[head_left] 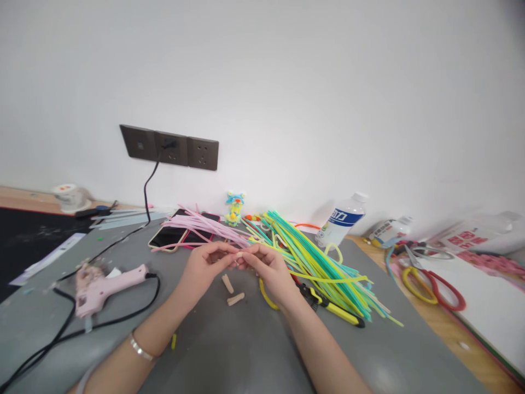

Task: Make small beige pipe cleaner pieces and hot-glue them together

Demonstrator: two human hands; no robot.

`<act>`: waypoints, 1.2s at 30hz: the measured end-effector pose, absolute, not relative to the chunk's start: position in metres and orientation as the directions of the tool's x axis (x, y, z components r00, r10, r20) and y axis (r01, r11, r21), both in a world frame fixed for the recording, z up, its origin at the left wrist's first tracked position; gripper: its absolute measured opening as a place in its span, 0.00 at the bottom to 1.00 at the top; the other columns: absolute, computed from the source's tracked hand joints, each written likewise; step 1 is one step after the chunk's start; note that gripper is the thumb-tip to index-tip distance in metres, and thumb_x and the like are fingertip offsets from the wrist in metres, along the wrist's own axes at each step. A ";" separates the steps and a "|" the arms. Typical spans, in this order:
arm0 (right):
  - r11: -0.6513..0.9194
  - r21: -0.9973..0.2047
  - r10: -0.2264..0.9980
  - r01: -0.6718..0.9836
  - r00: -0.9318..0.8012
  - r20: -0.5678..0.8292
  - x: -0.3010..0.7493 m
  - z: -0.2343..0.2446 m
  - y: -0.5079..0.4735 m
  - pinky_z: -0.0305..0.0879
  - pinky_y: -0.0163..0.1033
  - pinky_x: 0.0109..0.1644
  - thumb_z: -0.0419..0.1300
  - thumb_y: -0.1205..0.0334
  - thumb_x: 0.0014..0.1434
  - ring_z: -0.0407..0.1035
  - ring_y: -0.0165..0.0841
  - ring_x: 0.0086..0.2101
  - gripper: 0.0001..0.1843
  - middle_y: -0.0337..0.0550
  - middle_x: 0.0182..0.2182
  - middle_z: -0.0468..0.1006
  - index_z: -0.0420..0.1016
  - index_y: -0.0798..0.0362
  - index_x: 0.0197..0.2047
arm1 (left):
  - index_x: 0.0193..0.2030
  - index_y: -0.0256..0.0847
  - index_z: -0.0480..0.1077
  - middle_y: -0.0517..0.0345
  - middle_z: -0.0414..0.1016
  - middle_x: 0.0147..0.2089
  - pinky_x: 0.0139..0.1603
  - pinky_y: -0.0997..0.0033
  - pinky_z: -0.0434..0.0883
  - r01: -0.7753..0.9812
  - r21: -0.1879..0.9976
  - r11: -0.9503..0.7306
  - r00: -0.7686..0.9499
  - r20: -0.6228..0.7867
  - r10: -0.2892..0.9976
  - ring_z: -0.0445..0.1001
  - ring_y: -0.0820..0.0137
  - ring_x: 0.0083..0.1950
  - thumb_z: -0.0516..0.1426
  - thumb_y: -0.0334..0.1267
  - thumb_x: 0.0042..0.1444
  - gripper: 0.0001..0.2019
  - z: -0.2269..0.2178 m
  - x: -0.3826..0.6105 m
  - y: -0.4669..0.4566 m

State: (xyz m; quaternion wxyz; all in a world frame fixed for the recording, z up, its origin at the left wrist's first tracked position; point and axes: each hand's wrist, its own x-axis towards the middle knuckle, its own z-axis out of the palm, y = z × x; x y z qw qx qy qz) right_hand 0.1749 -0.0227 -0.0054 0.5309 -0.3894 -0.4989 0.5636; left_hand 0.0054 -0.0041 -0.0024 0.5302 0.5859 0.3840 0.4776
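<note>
Watching from my remote station through the head camera, I saw a white tub (70, 198) at the far left, against the wall, and nearer to me a pink glue gun (102, 291) lying on the grey counter (229, 350) with a black cord looping around it. A plug sat in the middle of the dark wall sockets (171, 149), and below them lay two phones (167, 237), partly covered by pink fuzzy stems (200, 225). Next came the left hand (205, 266), its fingertips pinched against those of the right, the two hands together on a small pale piece (239, 255) held just above the counter. Below them I made out two loose beige pieces (232, 291) lying near each other; behind stood a small colourful figurine (235, 210). The right hand (270, 268) gripped the pale piece from its own side. Beyond it spread a yellow and green bundle of stems (315, 260), with yellow-handled pliers (339, 311) just beside, a bottle (343, 220) standing behind, and red-and-yellow scissors (423, 270) farther right.
</note>
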 end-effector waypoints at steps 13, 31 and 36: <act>0.306 -0.871 0.947 0.385 -0.028 0.320 0.173 -0.004 -0.027 0.62 0.37 0.32 0.61 0.60 0.57 0.67 0.33 0.26 0.07 0.40 0.24 0.76 0.74 0.52 0.29 | 0.31 0.39 0.77 0.55 0.80 0.32 0.36 0.73 0.74 0.208 0.901 -0.381 0.231 0.334 0.914 0.79 0.68 0.34 0.60 0.34 0.54 0.05 -0.002 0.002 -0.006; 0.209 -0.950 0.972 0.232 -0.152 0.176 0.186 -0.006 -0.018 0.63 0.37 0.33 0.66 0.56 0.56 0.71 0.34 0.28 0.08 0.40 0.27 0.81 0.79 0.52 0.31 | 0.32 0.37 0.73 0.58 0.77 0.31 0.37 0.72 0.72 0.208 0.934 -0.290 0.415 0.184 0.891 0.75 0.69 0.34 0.58 0.39 0.57 0.08 -0.001 -0.010 0.008; 0.309 -0.716 0.949 0.625 -0.151 0.278 0.192 -0.012 -0.017 0.60 0.40 0.40 0.63 0.66 0.58 0.69 0.37 0.33 0.04 0.42 0.30 0.79 0.79 0.51 0.32 | 0.34 0.39 0.75 0.58 0.78 0.33 0.34 0.74 0.66 0.415 0.798 -0.437 0.542 0.168 0.823 0.73 0.69 0.34 0.58 0.37 0.58 0.06 0.000 -0.018 0.010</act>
